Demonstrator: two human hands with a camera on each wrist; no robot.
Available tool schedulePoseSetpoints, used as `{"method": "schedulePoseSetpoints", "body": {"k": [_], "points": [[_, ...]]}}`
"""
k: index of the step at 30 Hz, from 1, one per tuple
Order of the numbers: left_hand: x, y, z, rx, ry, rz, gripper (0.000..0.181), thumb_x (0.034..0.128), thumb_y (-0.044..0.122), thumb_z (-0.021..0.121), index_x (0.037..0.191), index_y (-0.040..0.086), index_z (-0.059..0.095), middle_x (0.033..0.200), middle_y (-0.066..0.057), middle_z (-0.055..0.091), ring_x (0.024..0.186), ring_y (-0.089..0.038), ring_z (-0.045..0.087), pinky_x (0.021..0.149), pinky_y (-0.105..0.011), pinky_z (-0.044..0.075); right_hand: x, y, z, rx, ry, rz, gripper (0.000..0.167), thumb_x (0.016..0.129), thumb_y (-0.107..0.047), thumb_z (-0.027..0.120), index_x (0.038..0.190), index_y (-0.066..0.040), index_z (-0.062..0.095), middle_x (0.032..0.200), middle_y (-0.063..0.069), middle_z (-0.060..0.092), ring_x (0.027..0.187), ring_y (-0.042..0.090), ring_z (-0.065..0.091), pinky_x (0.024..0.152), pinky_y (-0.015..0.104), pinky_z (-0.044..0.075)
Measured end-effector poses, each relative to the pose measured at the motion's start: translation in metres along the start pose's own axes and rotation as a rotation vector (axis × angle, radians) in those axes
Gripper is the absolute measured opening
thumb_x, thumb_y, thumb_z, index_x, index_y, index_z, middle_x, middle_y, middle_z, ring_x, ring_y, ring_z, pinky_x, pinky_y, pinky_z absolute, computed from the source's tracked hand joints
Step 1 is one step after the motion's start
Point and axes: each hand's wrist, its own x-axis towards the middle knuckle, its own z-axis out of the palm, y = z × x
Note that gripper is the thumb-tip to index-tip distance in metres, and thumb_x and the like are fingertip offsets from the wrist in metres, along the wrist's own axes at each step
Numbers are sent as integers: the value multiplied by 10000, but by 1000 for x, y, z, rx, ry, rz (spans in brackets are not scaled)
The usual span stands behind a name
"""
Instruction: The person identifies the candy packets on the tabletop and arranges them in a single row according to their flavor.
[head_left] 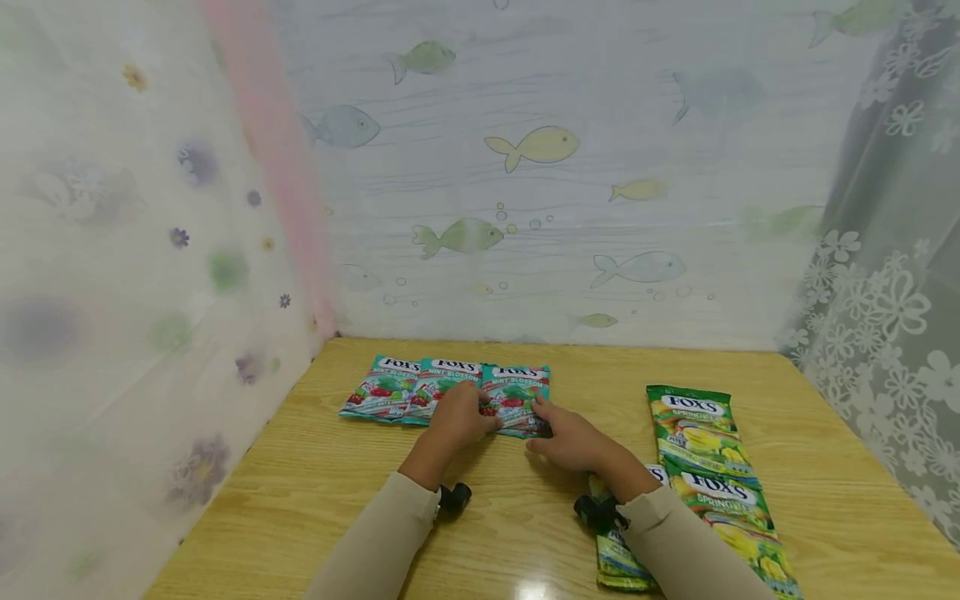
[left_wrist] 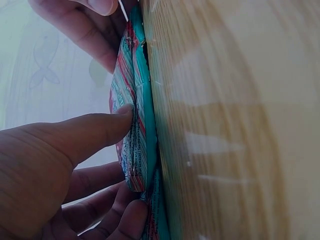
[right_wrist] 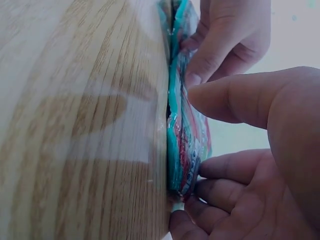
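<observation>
Three teal Fox's mint candy packets lie in an overlapping row at the back of the table: a left one (head_left: 382,389), a middle one (head_left: 431,392) and a right one (head_left: 517,387). My left hand (head_left: 459,417) holds the right packet by its near left corner. Its thumb (left_wrist: 107,127) presses on the printed face, with bent fingers at the left edge. At the opposite side, my right hand (head_left: 573,437) touches that packet with its fingers (right_wrist: 225,167). The right thumb (right_wrist: 232,100) stands apart from the fingers, near the packet's front edge.
Green and yellow Fox's packets lie on the right: a far one (head_left: 693,425), a near one (head_left: 731,521) and one (head_left: 618,558) partly under the right forearm. Behind the wooden table (head_left: 300,500) hangs a fish-print sheet (head_left: 525,200). A flowered curtain (head_left: 885,275) borders the right side.
</observation>
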Motion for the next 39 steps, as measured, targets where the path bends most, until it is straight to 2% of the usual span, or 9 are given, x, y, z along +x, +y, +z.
{"method": "schedulePoseSetpoints", "body": {"k": [12, 17, 21, 27, 32, 35, 39], "points": [[0, 1, -3, -1, 6, 16, 437, 886, 341, 843, 1206, 56, 764, 1214, -106, 658, 1053, -292, 671, 886, -469, 592, 0, 0, -4, 6, -10, -2, 764, 1047, -259, 632, 1637, -8, 218, 1726, 192, 104, 1590, 400, 151, 1254, 595, 247], [2, 3, 0, -15, 1, 26, 431, 883, 323, 848, 1202, 45, 763, 1186, -105, 651, 1032, -280, 661, 868, -453, 591, -4, -2, -6, -25, 29, 23, 763, 1039, -255, 642, 1632, 5, 237, 1718, 199, 155, 1561, 408, 255, 1222, 587, 320], [1, 8, 0, 2, 13, 27, 433, 902, 283, 829, 1249, 40, 740, 1244, -141, 634, 1069, -299, 645, 845, -455, 587, -9, -6, -10, -32, 58, -13, 777, 1040, -231, 639, 1646, -15, 203, 1716, 188, 186, 1527, 388, 345, 1182, 578, 386], [-4, 28, -1, 53, 51, 51, 512, 926, 286, 790, 1376, 80, 659, 1381, -177, 555, 1195, -342, 598, 893, -489, 576, -30, -14, -24, -86, 92, 1, 730, 1040, -262, 643, 1627, -17, 284, 1696, 210, 243, 1538, 445, 291, 1180, 652, 341], [-6, 49, -2, 40, 17, 57, 554, 918, 346, 804, 1391, 107, 643, 1443, -167, 518, 1244, -338, 596, 932, -496, 578, -45, -19, -39, -115, 114, -36, 718, 1039, -338, 638, 1607, -19, 337, 1671, 238, 289, 1524, 472, 304, 1168, 666, 348], [-7, 63, -4, 25, -12, 78, 569, 933, 363, 786, 1419, 117, 621, 1483, -160, 502, 1208, -315, 622, 919, -474, 581, -54, -21, -51, -120, 144, -38, 765, 1040, -359, 633, 1625, -16, 280, 1669, 255, 279, 1505, 490, 329, 1142, 671, 377], [-7, 80, -4, -19, -48, 110, 613, 951, 374, 763, 1472, 117, 568, 1520, -158, 482, 1240, -323, 615, 954, -494, 569, -65, -21, -68, -117, 198, -27, 828, 1042, -360, 632, 1648, -16, 184, 1664, 278, 266, 1472, 513, 371, 1088, 678, 431]]}}
